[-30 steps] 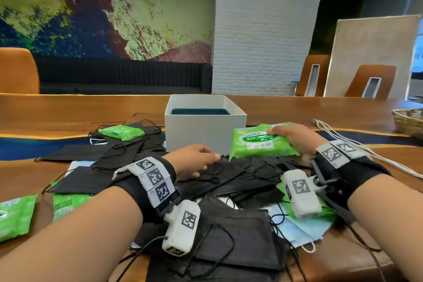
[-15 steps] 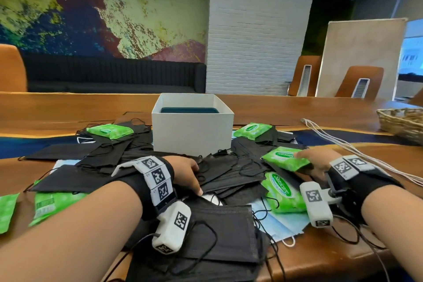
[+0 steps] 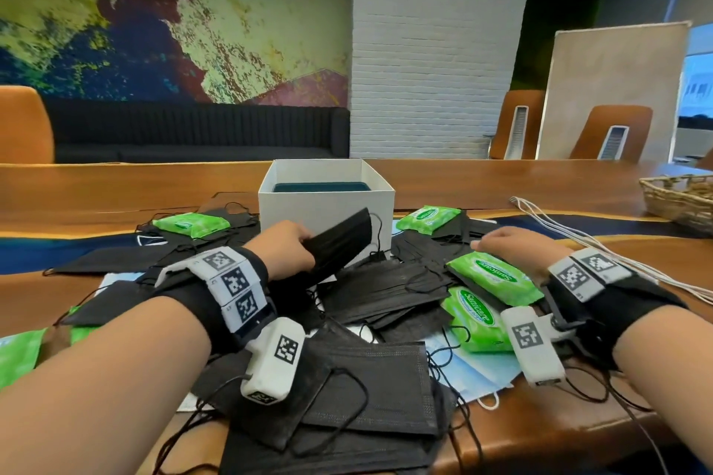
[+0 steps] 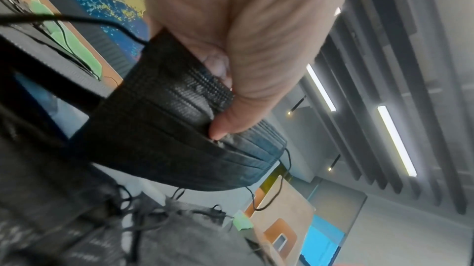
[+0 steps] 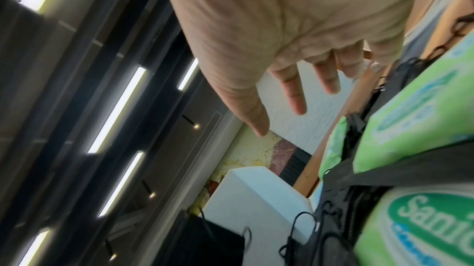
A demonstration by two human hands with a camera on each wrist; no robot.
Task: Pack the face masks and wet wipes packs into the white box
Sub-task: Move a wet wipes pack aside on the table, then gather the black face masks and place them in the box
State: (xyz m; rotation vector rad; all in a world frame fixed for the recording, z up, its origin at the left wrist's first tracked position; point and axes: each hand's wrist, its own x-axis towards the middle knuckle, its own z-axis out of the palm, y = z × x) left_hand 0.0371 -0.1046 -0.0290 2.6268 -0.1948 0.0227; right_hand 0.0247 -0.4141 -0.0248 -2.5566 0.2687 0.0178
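The open white box [image 3: 326,204] stands mid-table behind a heap of black face masks [image 3: 389,291]. My left hand [image 3: 287,253] pinches one black mask [image 3: 339,243] and holds it raised in front of the box; the left wrist view shows thumb and fingers gripping that black mask [image 4: 179,128]. My right hand [image 3: 505,245] hovers with straight fingers just above a green wet wipes pack [image 3: 495,278], holding nothing; in the right wrist view the right hand [image 5: 295,88] is spread. Another green pack [image 3: 476,316] lies below it, one more pack [image 3: 428,218] right of the box, one pack [image 3: 191,224] to its left.
A wicker basket [image 3: 681,199] sits at the far right edge. White cords [image 3: 578,235] run across the table on the right. Light blue masks [image 3: 478,366] lie under the black heap near the front edge. More green packs [image 3: 19,355] lie at the far left.
My left hand has picked a black mask off the heap and lifted it toward the box. My right hand has let go of the green pack, which now lies on the heap.
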